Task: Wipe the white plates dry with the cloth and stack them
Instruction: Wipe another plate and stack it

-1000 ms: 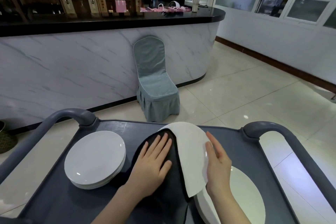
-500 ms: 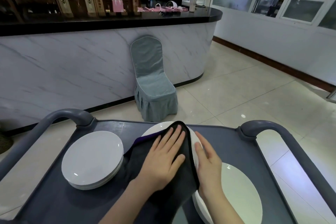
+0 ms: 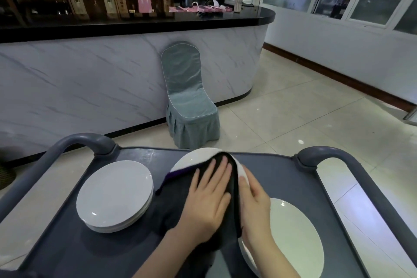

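Observation:
A white plate (image 3: 191, 160) is held tilted over the middle of the grey cart top (image 3: 67, 250). A dark cloth (image 3: 178, 192) covers most of its face. My left hand (image 3: 209, 196) lies flat on the cloth, fingers spread, pressing it against the plate. My right hand (image 3: 255, 196) grips the plate's right edge. A stack of white plates (image 3: 115, 194) sits on the left of the cart. Another white plate stack (image 3: 295, 237) lies at the right, partly hidden by my right forearm.
The cart has raised grey handles at left (image 3: 74, 142) and right (image 3: 334, 153). Beyond it a covered blue-grey chair (image 3: 189, 101) stands against a marble-fronted counter (image 3: 90, 79) on a tiled floor.
The held plate has tipped from nearly edge-on to more face-up. My left hand has slid the cloth up and right across it, and the cloth now covers most of the plate.

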`<state>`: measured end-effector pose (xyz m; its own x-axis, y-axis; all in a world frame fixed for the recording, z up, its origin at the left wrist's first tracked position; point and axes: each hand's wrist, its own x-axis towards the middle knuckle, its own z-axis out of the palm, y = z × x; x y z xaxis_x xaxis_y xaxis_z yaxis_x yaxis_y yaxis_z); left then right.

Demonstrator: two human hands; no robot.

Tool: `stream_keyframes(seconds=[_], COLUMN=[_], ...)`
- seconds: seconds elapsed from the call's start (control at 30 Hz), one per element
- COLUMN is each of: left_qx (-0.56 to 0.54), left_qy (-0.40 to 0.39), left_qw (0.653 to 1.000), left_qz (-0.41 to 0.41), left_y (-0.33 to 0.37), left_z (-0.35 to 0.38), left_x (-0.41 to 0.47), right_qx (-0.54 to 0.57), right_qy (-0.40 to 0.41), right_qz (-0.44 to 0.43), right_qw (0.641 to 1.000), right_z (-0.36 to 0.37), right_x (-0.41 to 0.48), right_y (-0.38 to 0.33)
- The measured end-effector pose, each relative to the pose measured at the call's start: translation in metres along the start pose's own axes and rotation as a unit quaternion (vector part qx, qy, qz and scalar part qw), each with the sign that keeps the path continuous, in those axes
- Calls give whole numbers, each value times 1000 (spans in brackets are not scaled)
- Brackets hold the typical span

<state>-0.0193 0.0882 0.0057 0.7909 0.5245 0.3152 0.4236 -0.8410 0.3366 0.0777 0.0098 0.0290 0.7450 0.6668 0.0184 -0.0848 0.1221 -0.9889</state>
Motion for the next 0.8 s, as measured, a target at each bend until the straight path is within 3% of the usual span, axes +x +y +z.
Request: stream_keyframes(seconds=[0.2,0.37,0.63,0.73,0.8], left_qx=[-30,-276,-213,-284,-335], left_qy=[77,57,-9,21,74], left_qw=[996,953,977,956,929], left_qz=[14,-111,-25,-68,-141], left_y=[-28,-53,-35,-42,-49], left_z=[-40,-60,-74,-66,-56], left_x=[37,33,42,29,14], right_qx=[-92,-170,-220,-226,-204], right_qy=[-103,-155,-200,-200,-175], right_qz=[-68,-114,-147,-147,-134], right_qw=[988,966,943,942,954], right_z=[-6,-24,-18,-21,-27], right_x=[-1,8,11,15,17], right_y=[-28,-48,-42,-45,-48])
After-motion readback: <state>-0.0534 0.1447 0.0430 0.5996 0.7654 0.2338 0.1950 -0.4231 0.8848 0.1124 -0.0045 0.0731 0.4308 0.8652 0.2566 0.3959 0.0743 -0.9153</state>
